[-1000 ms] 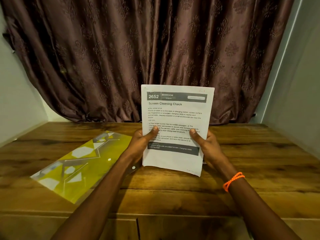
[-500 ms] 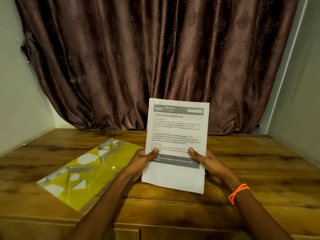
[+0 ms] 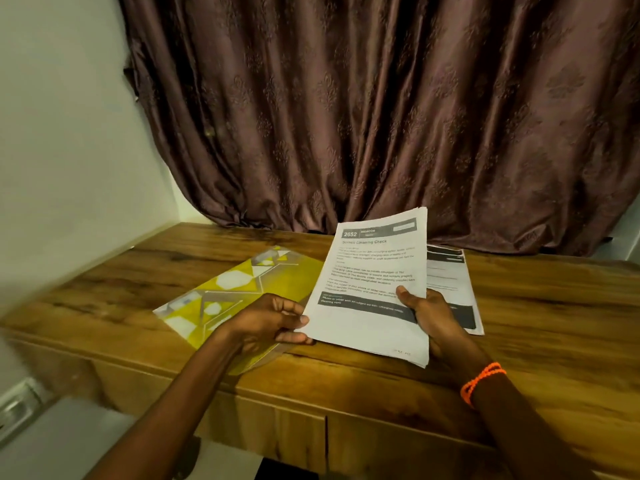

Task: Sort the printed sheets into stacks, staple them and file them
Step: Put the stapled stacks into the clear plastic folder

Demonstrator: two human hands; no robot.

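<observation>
White printed sheets [image 3: 372,289] (headed "2652") held tilted above the wooden desk [image 3: 519,341]: right hand [image 3: 434,320] pinches their right edge, left hand [image 3: 268,322] curls at their left edge. Yellow folder [image 3: 225,292] lies left of them; another sheet [image 3: 450,282] behind.

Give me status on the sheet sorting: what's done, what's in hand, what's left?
Done: one printed sheet lies flat on the wooden desk, seemingly a started pile. In hand: the right hand grips the held sheets, titled Screen Cleaning Check; the left hand is at their left edge. Left: more sorting, all stapling (no stapler visible), and filing, presumably in the yellow folder lying on the desk.
</observation>
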